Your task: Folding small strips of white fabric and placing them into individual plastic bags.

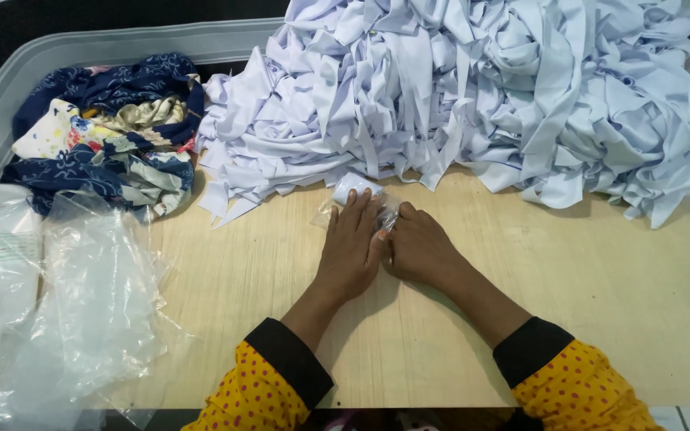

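My left hand (350, 249) lies flat, fingers together, pressing down on a small clear plastic bag (330, 209) with a folded white cloth piece (354, 186) inside it. My right hand (421, 249) sits right beside it, fingers curled against the bag's right edge. Both hands rest on the light wooden table (600, 295), just in front of a big heap of white cloth pieces (473, 88). Both sleeves are yellow with red dots and black cuffs.
A pile of empty clear plastic bags (65, 295) covers the table's left side. A bundle of dark blue floral fabric (113, 128) lies at the back left in a translucent plastic bin (9, 88).
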